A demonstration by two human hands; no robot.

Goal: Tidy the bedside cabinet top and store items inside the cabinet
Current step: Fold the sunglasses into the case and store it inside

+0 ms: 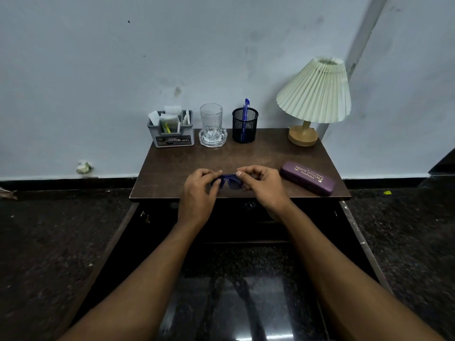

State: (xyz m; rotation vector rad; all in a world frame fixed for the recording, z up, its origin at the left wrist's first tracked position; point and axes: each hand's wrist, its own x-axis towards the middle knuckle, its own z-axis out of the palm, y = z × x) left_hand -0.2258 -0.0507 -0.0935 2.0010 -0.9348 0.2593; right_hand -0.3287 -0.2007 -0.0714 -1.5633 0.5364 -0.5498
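Both hands hold a pair of dark blue plastic glasses (230, 181) over the near edge of the brown wooden cabinet top (172, 168). The left hand (200, 190) pinches its left end, the right hand (262, 184) pinches its right end. A closed purple glasses case (308, 177) lies just right of them. Far along the wall stand a grey plastic organiser (172, 140), a clear glass (211, 124), a black mesh pen cup (245, 127) and a lamp with pleated cream shade (316, 92).
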